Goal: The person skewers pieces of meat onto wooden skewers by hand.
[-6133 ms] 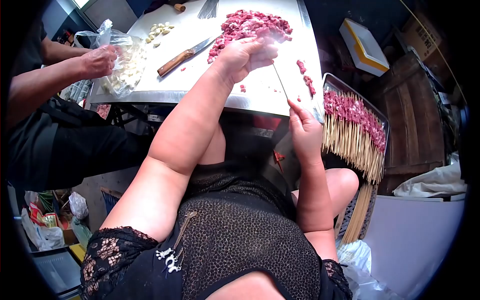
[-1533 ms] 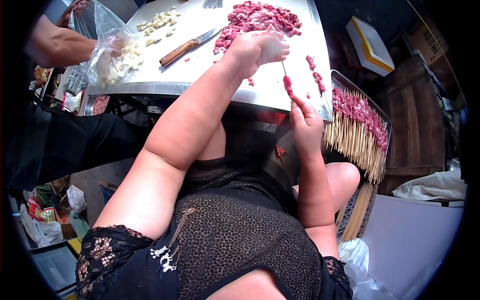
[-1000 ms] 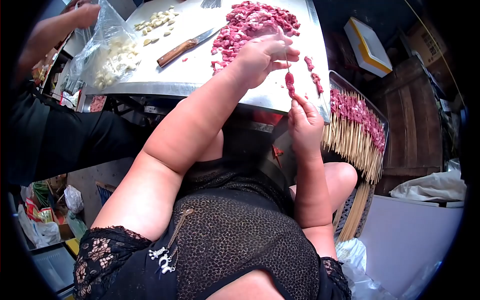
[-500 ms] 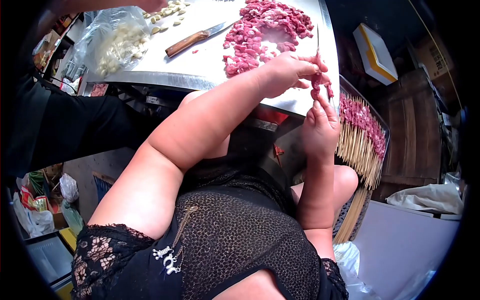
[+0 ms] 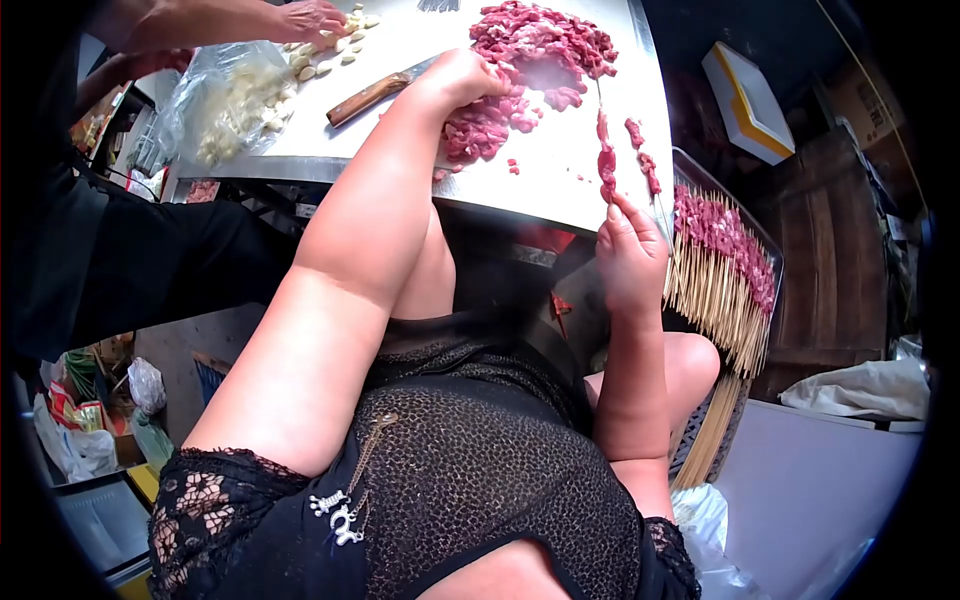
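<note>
Right hand [image 5: 632, 245] pinches the loaded skewer [image 5: 607, 165] at the meat's lower end, leaving its tip free over the table [image 5: 556, 200]. Left hand [image 5: 460, 78] is at the meat pile [image 5: 545, 45]; grip hidden, cannot tell.

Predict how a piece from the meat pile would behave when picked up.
Probably floppy: pieces in the meat pile slump against one another. Their moist-looking surfaces suggest slipping between the left hand's fingers. Irregular shapes make rolling unlikely.

One held skewer [image 5: 606, 160], one knife [image 5: 362, 101], one table [image 5: 560, 195].
</note>
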Demonstrator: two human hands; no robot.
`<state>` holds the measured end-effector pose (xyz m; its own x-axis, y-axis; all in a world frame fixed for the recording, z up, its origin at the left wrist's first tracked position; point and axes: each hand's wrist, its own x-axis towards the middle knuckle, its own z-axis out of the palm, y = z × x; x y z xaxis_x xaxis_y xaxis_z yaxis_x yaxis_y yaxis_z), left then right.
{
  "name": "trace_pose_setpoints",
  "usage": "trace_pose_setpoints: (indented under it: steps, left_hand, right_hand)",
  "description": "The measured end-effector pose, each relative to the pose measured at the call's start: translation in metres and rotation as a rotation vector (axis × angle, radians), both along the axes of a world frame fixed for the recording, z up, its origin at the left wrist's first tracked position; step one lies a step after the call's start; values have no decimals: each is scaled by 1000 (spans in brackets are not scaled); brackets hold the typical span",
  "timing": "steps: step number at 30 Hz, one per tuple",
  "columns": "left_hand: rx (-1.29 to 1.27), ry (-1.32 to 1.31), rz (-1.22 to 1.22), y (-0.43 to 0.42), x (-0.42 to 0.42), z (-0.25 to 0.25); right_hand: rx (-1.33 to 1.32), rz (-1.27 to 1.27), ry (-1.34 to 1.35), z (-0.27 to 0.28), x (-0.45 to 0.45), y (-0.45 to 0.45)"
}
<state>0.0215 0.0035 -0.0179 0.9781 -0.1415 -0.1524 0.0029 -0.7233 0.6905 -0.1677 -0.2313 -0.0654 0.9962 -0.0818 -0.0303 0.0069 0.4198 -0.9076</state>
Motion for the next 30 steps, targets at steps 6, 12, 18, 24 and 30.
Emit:
trace_pose_setpoints:
  steps: [6,12,18,24,30]
  left_hand:
    - [-619,3,48,0,-25,16]
    - [-1073,162,35,-15,-36,22]
    - [-1182,195,-39,-36,-53,34]
    - [-1218,86,4,-42,-52,25]
    - [-1199,157,-63,-43,-56,30]
  right_hand:
    - [-33,6,33,1,-4,3]
    - [-73,61,64,-2,-6,7]
    - [-203,75,76,2,-8,8]
    - [-228,76,71,0,-10,6]
    - [-315,28,29,0,-8,7]
